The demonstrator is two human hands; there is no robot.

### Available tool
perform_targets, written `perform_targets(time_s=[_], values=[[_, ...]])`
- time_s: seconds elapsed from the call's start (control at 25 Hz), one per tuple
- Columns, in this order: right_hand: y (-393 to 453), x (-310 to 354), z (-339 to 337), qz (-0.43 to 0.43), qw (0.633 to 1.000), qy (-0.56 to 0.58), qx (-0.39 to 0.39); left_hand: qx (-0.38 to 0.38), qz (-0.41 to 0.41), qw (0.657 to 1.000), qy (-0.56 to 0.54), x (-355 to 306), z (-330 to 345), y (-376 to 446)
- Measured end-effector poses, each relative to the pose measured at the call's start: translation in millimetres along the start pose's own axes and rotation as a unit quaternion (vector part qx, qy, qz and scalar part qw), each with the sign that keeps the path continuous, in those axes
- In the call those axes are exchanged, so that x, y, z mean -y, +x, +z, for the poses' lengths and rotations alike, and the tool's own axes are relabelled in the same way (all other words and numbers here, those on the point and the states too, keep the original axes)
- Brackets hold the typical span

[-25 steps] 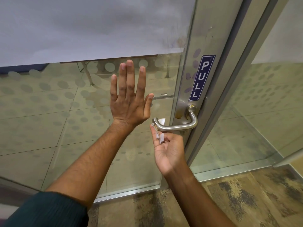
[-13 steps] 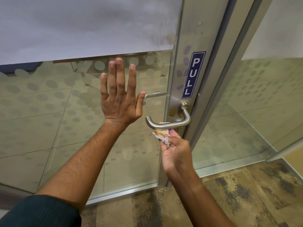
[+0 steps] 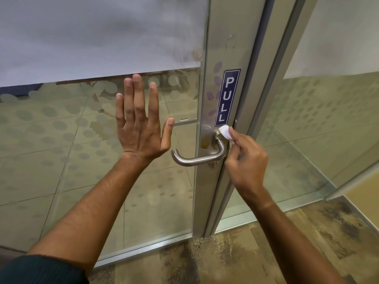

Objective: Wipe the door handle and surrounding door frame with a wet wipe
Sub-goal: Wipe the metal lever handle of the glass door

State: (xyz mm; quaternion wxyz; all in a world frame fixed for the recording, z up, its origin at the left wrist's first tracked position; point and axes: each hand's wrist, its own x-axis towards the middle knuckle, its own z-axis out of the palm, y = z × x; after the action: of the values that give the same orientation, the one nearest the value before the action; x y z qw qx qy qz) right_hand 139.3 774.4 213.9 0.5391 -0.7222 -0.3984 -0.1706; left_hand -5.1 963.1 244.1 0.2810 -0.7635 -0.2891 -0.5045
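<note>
Left hand (image 3: pixel 141 128) is flat on the glass (image 3: pixel 61 160), fingers spread, center frame. Right hand (image 3: pixel 246 160) pinches the white wipe (image 3: pixel 225 131) against the top of the handle (image 3: pixel 196 158), just under the PULL sticker (image 3: pixel 227 97) on the frame (image 3: pixel 231 37).

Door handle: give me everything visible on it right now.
The door handle is a brushed, silvery metal lever, a round bar bent in an L. Its long arm lies about level, pointing left across the glass to a rounded free end; its neck turns up into the door frame just below the PULL sign. The right hand presses a white wet wipe to the neck. Left hand is clear of it.
</note>
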Motion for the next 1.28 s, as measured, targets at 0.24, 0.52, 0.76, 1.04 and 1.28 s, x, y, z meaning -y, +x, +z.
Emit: perform_targets(time_s=[0.24, 0.52, 0.76, 1.04, 1.28], values=[[26.1, -14.9, -1.0, -0.210, 0.946, -0.177, 0.170, -0.004, 0.010, 1.000, 0.025, 2.3, 7.8, -3.5], [38.6, -10.1, -10.0, -0.257, 0.915, -0.186, 0.250, -0.006, 0.011, 1.000, 0.024, 1.7, 7.9, -3.7], [43.1, -11.9, -9.7, -0.295, 0.873, -0.254, 0.293, -0.002, 0.008, 1.000, 0.029, 1.6, 6.8, -2.7], [46.7, -20.2, -5.9, -0.242, 0.909, -0.226, 0.253, -0.011, 0.007, 0.999, 0.034, 1.5, 7.8, -3.0], [46.6, -21.8, 0.1, -0.302, 0.884, -0.268, 0.237, -0.006, 0.007, 0.999, 0.034, 0.0, 5.3, -1.7]])
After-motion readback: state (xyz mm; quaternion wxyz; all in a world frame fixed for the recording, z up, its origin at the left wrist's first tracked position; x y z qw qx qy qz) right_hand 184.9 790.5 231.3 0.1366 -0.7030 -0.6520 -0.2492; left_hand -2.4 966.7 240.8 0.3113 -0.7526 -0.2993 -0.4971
